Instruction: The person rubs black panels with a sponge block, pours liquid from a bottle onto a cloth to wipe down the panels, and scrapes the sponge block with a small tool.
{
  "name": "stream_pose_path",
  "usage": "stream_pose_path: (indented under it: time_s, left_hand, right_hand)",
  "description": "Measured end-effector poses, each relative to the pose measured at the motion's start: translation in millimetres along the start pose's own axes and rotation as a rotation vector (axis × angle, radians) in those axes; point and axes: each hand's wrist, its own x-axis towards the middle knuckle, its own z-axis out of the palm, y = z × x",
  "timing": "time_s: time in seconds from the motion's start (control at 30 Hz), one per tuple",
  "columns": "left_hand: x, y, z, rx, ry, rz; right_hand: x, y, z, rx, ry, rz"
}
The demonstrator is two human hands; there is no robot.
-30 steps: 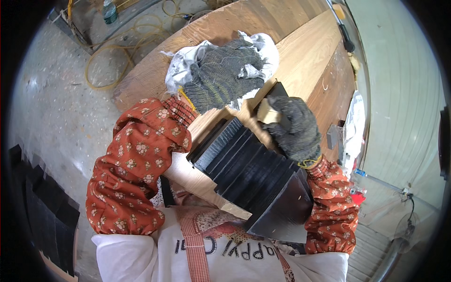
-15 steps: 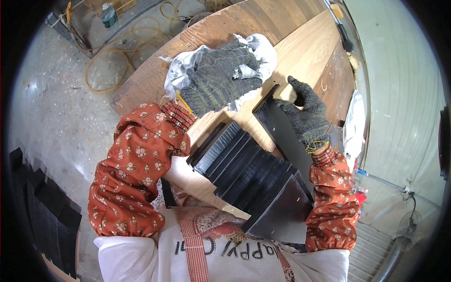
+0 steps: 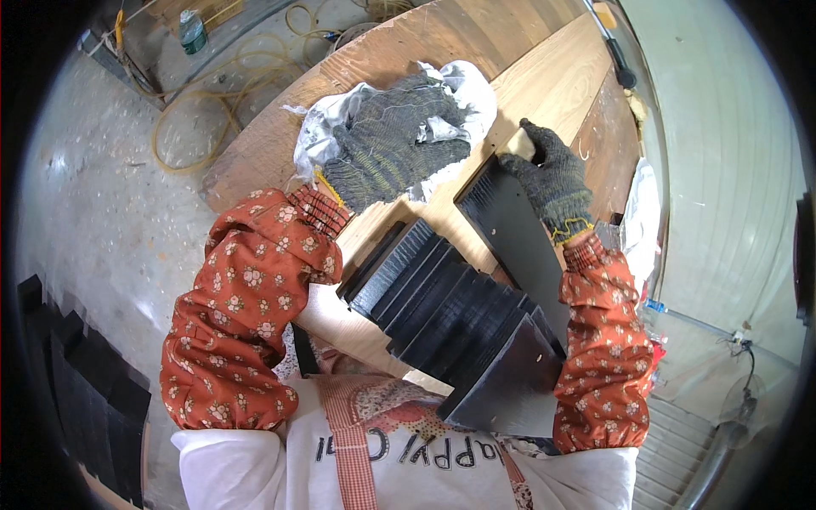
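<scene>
Nearest the person, the stack of black boards point(image 3: 459, 297) sits unmoved. Beyond, the right hand point(image 3: 554, 176), gripping a pale block point(image 3: 519, 148), has moved to the flat board's point(image 3: 510, 219) far end; the left hand point(image 3: 395, 140), apart, stays on white rag point(image 3: 481, 92), grip unclear.

On the grey floor point(image 3: 102, 178), which has many pale specks, a yellowish hose point(image 3: 183, 172) lies in loose loops. Near the upper left there is a clear bottle point(image 3: 193, 36) with greenish lower part. By the far right edge of the desk point(image 3: 484, 30) one can see a rod with black handle point(image 3: 626, 78), and close to it a small yellowish block point(image 3: 606, 15). Nearer, at the same side, is a white cloth point(image 3: 639, 212). At the lower right appears a fan point(image 3: 741, 414), rather blurred.
</scene>
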Motion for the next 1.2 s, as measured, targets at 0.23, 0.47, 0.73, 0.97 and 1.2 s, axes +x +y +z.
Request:
stream_pose_path:
  time_s: [0.23, 0.47, 0.73, 0.97, 1.2]
  left_hand:
    - [-3.3, 4.0, -5.1, 0.014, 0.009, -0.014]
    - [0.5, 5.9, -3.4, 0.018, 0.012, -0.017]
    - [10.7, 8.0, -3.3, 0.061, -0.039, 0.075]
    - [11.9, 11.4, -1.4, 0.050, -0.087, 0.016]
    - [77.4, 22.7, 34.6, -0.035, -0.398, 0.209]
  right_hand:
    - [-7.5, 7.7, -5.6, 0.035, -0.010, 0.050]
    - [-14.8, 36.7, -2.3, 0.195, 0.068, 0.011]
    - [-32.7, 50.0, -8.6, -0.109, 0.227, -0.088]
    - [-105.3, 44.4, -58.0, 0.140, 0.336, 0.070]
    - [-206.9, 49.3, -67.3, 0.535, 0.498, 0.294]
